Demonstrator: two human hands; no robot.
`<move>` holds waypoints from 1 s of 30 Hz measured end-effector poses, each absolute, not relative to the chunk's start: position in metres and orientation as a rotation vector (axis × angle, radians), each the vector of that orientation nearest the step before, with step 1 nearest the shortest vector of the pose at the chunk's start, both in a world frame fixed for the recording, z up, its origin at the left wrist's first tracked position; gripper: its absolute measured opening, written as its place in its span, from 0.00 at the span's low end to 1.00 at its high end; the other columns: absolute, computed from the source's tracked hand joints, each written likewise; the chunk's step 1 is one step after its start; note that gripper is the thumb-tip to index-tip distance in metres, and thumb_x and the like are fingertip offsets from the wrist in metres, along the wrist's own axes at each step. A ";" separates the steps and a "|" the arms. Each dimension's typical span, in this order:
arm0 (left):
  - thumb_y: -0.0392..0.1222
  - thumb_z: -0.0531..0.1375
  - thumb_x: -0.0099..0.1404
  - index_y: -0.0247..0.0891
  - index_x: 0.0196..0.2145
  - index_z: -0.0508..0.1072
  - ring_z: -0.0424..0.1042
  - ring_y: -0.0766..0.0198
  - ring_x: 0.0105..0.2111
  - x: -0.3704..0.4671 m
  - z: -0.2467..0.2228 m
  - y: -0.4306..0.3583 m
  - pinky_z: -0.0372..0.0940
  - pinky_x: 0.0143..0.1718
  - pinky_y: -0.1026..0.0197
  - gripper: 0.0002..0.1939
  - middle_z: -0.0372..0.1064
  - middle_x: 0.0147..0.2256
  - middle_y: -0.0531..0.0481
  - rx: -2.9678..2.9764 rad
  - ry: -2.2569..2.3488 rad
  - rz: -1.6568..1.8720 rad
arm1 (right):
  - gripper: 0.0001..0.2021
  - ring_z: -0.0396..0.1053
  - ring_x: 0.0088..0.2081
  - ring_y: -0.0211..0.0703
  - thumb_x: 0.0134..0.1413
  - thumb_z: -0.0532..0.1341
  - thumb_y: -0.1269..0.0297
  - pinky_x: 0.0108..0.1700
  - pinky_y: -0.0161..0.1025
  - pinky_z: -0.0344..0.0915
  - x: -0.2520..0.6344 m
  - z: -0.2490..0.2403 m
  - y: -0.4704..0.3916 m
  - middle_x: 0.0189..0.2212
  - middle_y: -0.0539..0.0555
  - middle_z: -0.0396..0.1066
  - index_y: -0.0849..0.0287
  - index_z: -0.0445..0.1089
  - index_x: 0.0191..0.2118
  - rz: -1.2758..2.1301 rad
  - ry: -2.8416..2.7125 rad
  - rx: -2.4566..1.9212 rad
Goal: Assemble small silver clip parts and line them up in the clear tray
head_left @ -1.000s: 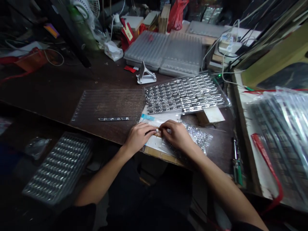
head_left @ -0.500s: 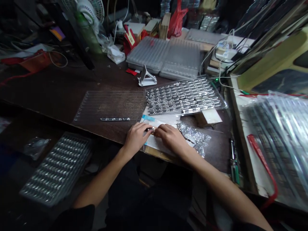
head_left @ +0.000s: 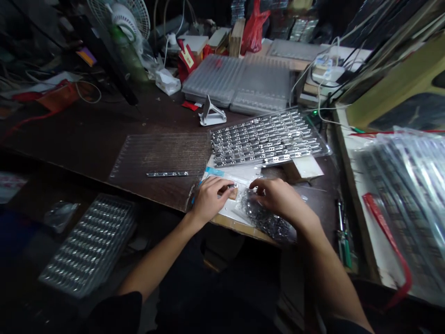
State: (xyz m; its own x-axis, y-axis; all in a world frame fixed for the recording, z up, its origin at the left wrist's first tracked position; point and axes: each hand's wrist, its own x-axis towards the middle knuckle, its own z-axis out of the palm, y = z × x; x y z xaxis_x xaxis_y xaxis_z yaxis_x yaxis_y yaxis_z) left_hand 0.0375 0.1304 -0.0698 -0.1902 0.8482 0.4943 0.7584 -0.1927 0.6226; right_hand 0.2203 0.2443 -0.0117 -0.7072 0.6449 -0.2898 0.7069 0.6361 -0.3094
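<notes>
My left hand [head_left: 209, 198] pinches a short shiny metal strip [head_left: 231, 186] between thumb and fingers, just above a small tan block [head_left: 233, 194] on a white board [head_left: 225, 209]. To the right, my right hand [head_left: 281, 200] has its fingers curled over a heap of small shiny metal parts [head_left: 266, 220] on clear plastic; whatever sits at its fingertips is too small to make out. A longer metal strip [head_left: 167, 174] lies in a clear grooved tray [head_left: 156, 153] left of the board. Behind my hands, another clear tray holds several rows of metal strips [head_left: 264, 138].
A white folding stand [head_left: 212, 115] and stacked clear trays [head_left: 213, 76] stand at the back. A filled tray [head_left: 88, 246] sits lower left, below the table edge. Green-handled tools [head_left: 344, 246] lie at the right beside wrapped strips [head_left: 410, 199]. A white block [head_left: 308, 168] sits under the tray's corner.
My right hand has left the strip at my left hand and moved right, onto the heap of parts. The left hand keeps the strip, slightly further right; the tan block now shows.
</notes>
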 end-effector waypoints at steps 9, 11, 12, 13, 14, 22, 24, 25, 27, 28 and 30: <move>0.37 0.64 0.64 0.39 0.39 0.77 0.73 0.59 0.41 0.037 -0.075 0.132 0.65 0.45 0.55 0.05 0.77 0.38 0.51 1.926 1.887 1.285 | 0.08 0.73 0.38 0.47 0.60 0.60 0.63 0.34 0.38 0.59 0.223 -0.013 0.241 0.39 0.56 0.76 0.55 0.76 0.39 -0.457 2.719 0.997; 0.37 0.64 0.65 0.39 0.39 0.77 0.73 0.59 0.40 0.037 -0.076 0.132 0.65 0.45 0.55 0.04 0.77 0.38 0.51 1.928 1.889 1.277 | 0.07 0.73 0.37 0.46 0.61 0.60 0.63 0.34 0.37 0.58 0.224 -0.014 0.243 0.38 0.55 0.76 0.55 0.76 0.38 -0.470 2.744 1.010; 0.38 0.64 0.65 0.39 0.39 0.77 0.73 0.59 0.40 0.037 -0.076 0.132 0.65 0.45 0.55 0.04 0.77 0.38 0.51 1.926 1.893 1.268 | 0.07 0.72 0.37 0.45 0.61 0.60 0.62 0.33 0.37 0.58 0.225 -0.015 0.244 0.38 0.54 0.76 0.54 0.76 0.38 -0.481 2.757 1.026; 0.38 0.64 0.65 0.39 0.39 0.77 0.73 0.59 0.40 0.037 -0.077 0.132 0.65 0.45 0.54 0.04 0.77 0.38 0.51 1.923 1.897 1.254 | 0.06 0.72 0.37 0.45 0.61 0.61 0.62 0.33 0.37 0.57 0.225 -0.016 0.245 0.38 0.53 0.76 0.54 0.75 0.38 -0.497 2.772 1.044; 0.38 0.63 0.65 0.39 0.39 0.77 0.73 0.59 0.41 0.037 -0.078 0.132 0.65 0.45 0.54 0.04 0.77 0.38 0.51 1.919 1.902 1.237 | 0.06 0.72 0.37 0.44 0.61 0.61 0.61 0.33 0.37 0.57 0.225 -0.017 0.246 0.38 0.53 0.76 0.54 0.75 0.39 -0.516 2.788 1.060; 0.39 0.62 0.67 0.39 0.36 0.77 0.73 0.58 0.40 0.036 -0.079 0.132 0.65 0.44 0.54 0.04 0.77 0.37 0.50 1.926 1.936 1.150 | 0.08 0.72 0.37 0.44 0.65 0.57 0.66 0.40 0.37 0.63 0.216 -0.030 0.248 0.39 0.57 0.75 0.61 0.72 0.42 -0.838 3.057 1.052; 0.40 0.62 0.67 0.39 0.37 0.77 0.73 0.58 0.40 0.036 -0.079 0.132 0.65 0.44 0.54 0.04 0.77 0.37 0.49 1.932 1.944 1.138 | 0.09 0.73 0.39 0.45 0.65 0.57 0.68 0.43 0.37 0.64 0.213 -0.032 0.247 0.39 0.57 0.76 0.61 0.74 0.43 -0.912 3.112 1.072; 0.40 0.62 0.67 0.39 0.38 0.77 0.73 0.57 0.41 0.036 -0.080 0.131 0.65 0.44 0.54 0.05 0.77 0.38 0.49 1.932 1.948 1.138 | 0.09 0.74 0.40 0.45 0.64 0.57 0.68 0.44 0.37 0.64 0.212 -0.032 0.247 0.39 0.57 0.77 0.61 0.75 0.43 -0.936 3.127 1.081; 0.39 0.61 0.67 0.38 0.39 0.77 0.73 0.57 0.42 0.036 -0.081 0.131 0.66 0.44 0.54 0.05 0.76 0.39 0.48 1.930 1.947 1.142 | 0.08 0.74 0.39 0.45 0.63 0.59 0.67 0.43 0.37 0.65 0.210 -0.034 0.245 0.38 0.57 0.77 0.61 0.77 0.41 -0.972 3.140 1.083; 0.38 0.61 0.67 0.38 0.39 0.77 0.73 0.57 0.42 0.037 -0.081 0.130 0.66 0.45 0.54 0.05 0.76 0.39 0.48 1.930 1.936 1.147 | 0.08 0.73 0.38 0.44 0.63 0.60 0.66 0.41 0.36 0.64 0.208 -0.034 0.244 0.37 0.57 0.77 0.62 0.77 0.40 -0.980 3.144 1.078; 0.36 0.60 0.68 0.37 0.41 0.76 0.73 0.58 0.43 0.038 -0.079 0.129 0.66 0.46 0.55 0.06 0.76 0.40 0.48 1.911 1.911 1.202 | 0.09 0.72 0.36 0.43 0.63 0.61 0.66 0.40 0.36 0.64 0.204 -0.037 0.242 0.36 0.58 0.76 0.64 0.78 0.39 -0.967 3.155 1.066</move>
State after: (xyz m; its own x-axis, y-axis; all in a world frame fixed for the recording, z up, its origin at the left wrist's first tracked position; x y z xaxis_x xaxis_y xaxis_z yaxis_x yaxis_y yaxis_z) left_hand 0.0381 0.1288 -0.0795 -0.1557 0.9021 0.4026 0.7534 -0.1551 0.6390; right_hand 0.2038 0.2423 -0.0374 -0.7633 0.6339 0.1244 0.4554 0.6646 -0.5923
